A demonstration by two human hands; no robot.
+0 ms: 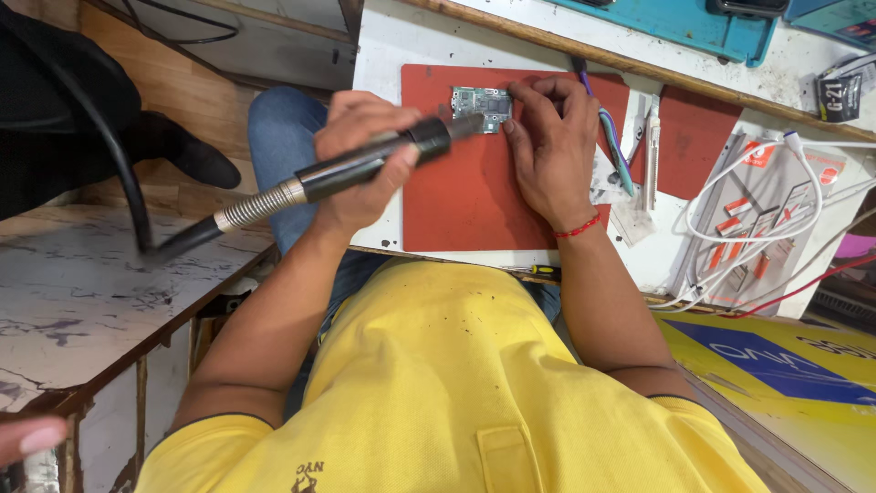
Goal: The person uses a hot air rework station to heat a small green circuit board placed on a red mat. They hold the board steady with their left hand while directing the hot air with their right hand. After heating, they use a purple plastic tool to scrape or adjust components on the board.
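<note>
At the far left a black hose (pixel 109 146) runs down from the tool's tail past a dark shoe (pixel 178 146); if that hose snagged on the chair or a knee, I judge it could jerk the nozzle off its spot. The left hand (pixel 360 160) is wrapped shut around the black hot-air handpiece (pixel 356 169), whose tip sits just over the small green circuit board (pixel 482 108) (the gap is too small to read). The board lies on the red mat (pixel 456 201) on the white tabletop (pixel 383 55). The right hand (pixel 547 146) has fingertips pressing the board's right edge, close to the nozzle, so heat could likely reach them, or the board could slide. Tweezers (pixel 620 155) and white cables (pixel 757 210) lie further right.
</note>
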